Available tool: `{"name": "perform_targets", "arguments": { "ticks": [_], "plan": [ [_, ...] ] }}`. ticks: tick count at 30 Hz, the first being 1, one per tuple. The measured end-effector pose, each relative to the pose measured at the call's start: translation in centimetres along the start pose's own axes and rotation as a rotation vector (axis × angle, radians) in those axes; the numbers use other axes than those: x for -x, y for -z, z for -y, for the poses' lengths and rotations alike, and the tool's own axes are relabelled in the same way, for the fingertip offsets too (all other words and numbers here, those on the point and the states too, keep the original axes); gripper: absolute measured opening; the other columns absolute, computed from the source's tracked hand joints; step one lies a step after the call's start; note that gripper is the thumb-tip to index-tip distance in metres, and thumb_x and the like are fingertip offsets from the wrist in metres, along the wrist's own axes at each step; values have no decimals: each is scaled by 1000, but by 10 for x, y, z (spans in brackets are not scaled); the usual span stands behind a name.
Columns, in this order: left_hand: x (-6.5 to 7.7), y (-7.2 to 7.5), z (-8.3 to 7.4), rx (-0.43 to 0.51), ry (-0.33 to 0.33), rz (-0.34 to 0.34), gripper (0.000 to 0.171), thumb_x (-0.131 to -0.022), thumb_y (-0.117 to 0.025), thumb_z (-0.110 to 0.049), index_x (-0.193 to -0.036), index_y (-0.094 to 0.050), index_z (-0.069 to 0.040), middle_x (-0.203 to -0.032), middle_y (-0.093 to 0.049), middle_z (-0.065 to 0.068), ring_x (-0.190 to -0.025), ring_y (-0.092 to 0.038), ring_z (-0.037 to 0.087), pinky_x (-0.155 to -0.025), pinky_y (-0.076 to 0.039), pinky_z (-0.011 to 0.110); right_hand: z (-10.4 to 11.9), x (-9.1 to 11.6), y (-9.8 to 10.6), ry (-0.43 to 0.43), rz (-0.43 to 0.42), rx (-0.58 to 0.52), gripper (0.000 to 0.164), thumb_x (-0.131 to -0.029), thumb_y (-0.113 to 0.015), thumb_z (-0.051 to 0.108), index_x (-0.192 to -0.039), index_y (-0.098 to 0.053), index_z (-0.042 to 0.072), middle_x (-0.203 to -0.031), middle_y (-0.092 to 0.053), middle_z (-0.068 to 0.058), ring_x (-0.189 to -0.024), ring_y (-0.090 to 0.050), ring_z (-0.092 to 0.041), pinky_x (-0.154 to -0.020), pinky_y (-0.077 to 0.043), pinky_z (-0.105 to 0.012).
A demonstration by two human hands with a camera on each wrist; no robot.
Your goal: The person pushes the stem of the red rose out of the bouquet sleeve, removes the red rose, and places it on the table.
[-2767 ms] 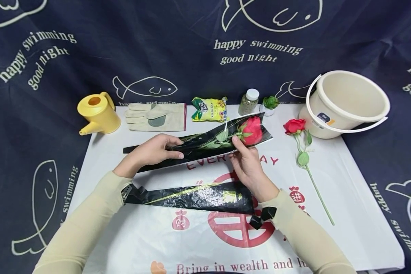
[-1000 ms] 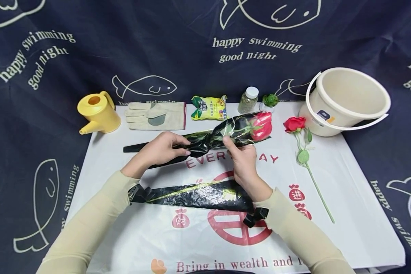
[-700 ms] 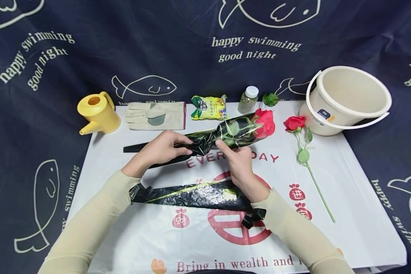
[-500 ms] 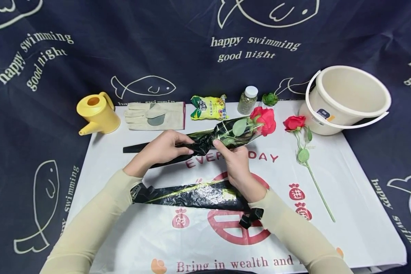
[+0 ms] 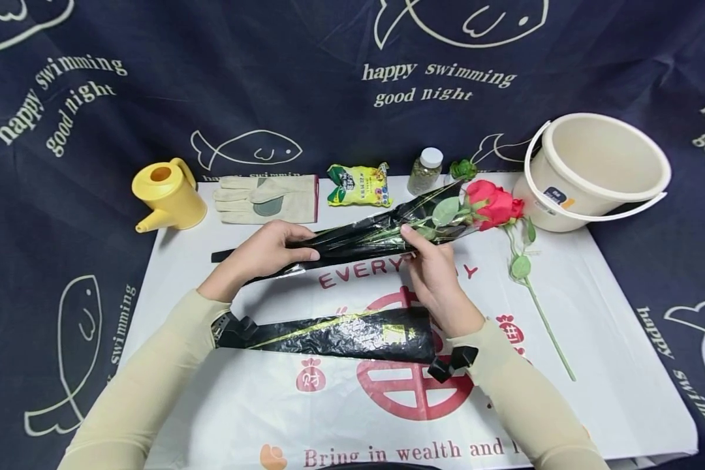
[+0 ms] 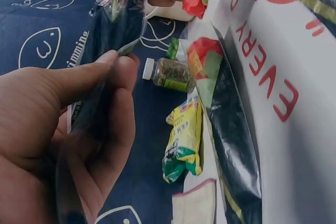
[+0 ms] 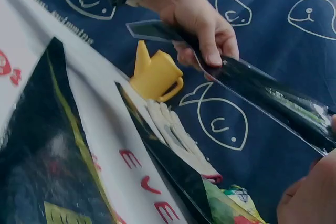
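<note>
Both hands hold a black flower sleeve with a clear front, raised at a slant above the table. A red rose stands out of its wide end, the green leaves and stem showing through the film. My left hand pinches the narrow part, thumb in front. My right hand grips near the wide end, thumb on the film and fingers behind. Beneath it lies another black sleeve with a rose in it, mostly hidden in the head view. A flat black sleeve lies nearer to me.
A loose rose stem lies at right, by the beige bucket. Along the back stand a yellow watering can, work gloves, a yellow packet, a white-capped jar and a small green plant.
The sleeve, bunched up between the hands earlier, is stretched out again. The rose has moved right and now sticks out of the opening. My right hand shifted right, my left slightly left.
</note>
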State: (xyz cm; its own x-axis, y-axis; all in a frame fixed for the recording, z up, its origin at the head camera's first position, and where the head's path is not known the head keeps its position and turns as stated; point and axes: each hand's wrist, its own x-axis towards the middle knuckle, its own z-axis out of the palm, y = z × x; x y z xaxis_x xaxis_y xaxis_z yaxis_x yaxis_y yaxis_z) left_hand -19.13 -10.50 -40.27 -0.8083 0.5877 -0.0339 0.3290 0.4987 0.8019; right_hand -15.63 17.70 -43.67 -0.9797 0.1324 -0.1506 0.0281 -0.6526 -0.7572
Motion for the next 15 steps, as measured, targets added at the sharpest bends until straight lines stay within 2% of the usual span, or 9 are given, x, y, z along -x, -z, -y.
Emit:
{"name": "perform_targets", "arguments": {
  "ticks": [4,7,12,15],
  "plan": [
    [1,0,-1,7,-1,3,13,-86,-70,-22,-98,-72,-17,-88,-68,-10,-82,-61,9,-79,-46,31,3,-1,6,-34,37,-8,51,-76,-78,7,-119,-52,6,-101,-60,-7,-73,-54,-13,-56,-39,-25],
    [1,0,-2,18,-7,9,11,-86,-70,-22,-96,-72,-17,-86,-68,-9,-76,-60,11,-73,-47,33,2,-1,8,-44,28,-21,48,-78,-78,12,-118,-54,2,-101,-61,-8,-74,-56,-13,-57,-40,-25],
    [-1,-1,-3,39,-36,39,14,-86,-69,-27,-98,-71,-19,-88,-67,-9,-72,-58,13,-68,-47,34,-1,-2,8,2,-7,-48,50,-78,-77,11,-121,-53,0,-108,-60,-11,-83,-59,-15,-60,-46,-24],
    [-2,-3,-5,54,-53,62,20,-86,-69,-33,-102,-70,-21,-93,-67,-9,-79,-59,11,-75,-46,33,-4,-1,3,48,-21,-51,51,-78,-77,8,-122,-52,0,-113,-58,-14,-91,-60,-18,-68,-50,-26]
  ]
}}
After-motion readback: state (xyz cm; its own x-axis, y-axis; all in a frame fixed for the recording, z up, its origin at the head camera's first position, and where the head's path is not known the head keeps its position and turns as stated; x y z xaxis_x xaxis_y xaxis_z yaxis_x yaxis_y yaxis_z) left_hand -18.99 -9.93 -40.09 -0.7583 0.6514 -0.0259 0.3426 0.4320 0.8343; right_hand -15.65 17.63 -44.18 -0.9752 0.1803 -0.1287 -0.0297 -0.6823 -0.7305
